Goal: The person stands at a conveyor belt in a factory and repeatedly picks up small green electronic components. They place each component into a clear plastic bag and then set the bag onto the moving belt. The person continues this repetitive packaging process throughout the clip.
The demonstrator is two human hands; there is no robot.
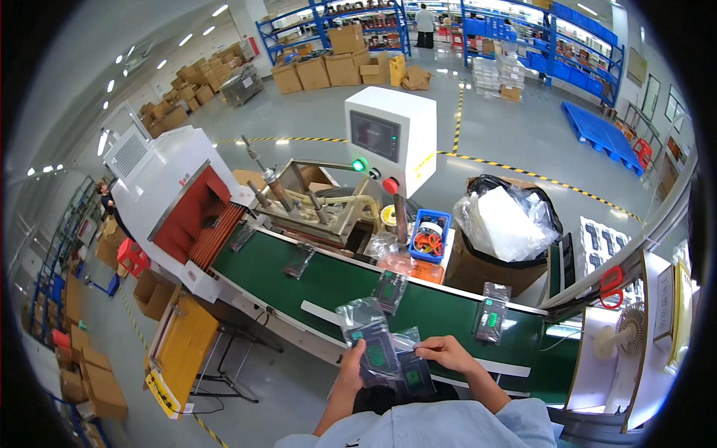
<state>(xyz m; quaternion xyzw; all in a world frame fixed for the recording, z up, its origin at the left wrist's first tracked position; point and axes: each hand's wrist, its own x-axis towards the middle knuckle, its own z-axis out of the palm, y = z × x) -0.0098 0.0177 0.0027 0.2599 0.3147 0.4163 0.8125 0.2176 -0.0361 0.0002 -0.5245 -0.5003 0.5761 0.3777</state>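
In the head view, the left hand [351,367] is curled with its thumb on top, gripping a dark flat pack in a clear bag [379,354]. The right hand [447,352] has its thumb and fingers pinched together on the clear film of a second bagged pack [415,375], which lies between the two hands and partly behind the first. Just beyond both hands runs a green conveyor belt [340,282]. On it, a bagged pack [491,315] rests ahead and to the right of the right hand; another [389,291] lies ahead of the left hand.
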